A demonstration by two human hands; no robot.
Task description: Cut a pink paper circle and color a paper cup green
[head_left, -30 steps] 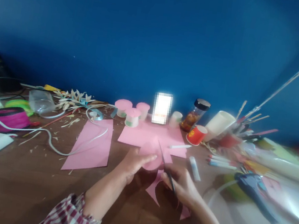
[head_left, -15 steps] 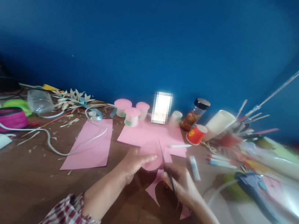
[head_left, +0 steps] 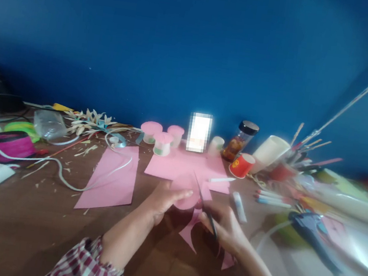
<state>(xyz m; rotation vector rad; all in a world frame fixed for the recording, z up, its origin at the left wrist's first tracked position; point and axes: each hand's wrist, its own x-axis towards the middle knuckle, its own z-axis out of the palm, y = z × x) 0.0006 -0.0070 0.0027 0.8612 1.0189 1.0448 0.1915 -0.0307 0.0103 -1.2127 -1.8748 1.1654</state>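
Head view: dark scissors (head_left: pixel 210 218) in one hand, a pink paper disc (head_left: pixel 184 184) in the other, blade slanting by the rim.
From where I'm standing, the left hand (head_left: pixel 164 201) pinches the disc from its near left side, thumb laid across the top, and the right hand (head_left: pixel 224 226) has its fingers wrapped round the scissors' handles. The disc sits between the two, ahead and to the left of the right hand; the left is nearer, being on it. The scissors' long axis points away from the person and leftward, along the disc's right rim; touching or only overlapping, I can't tell. A curved pink offcut (head_left: pixel 189 234) shows nearer the person, below the disc, beside the right fingertips.
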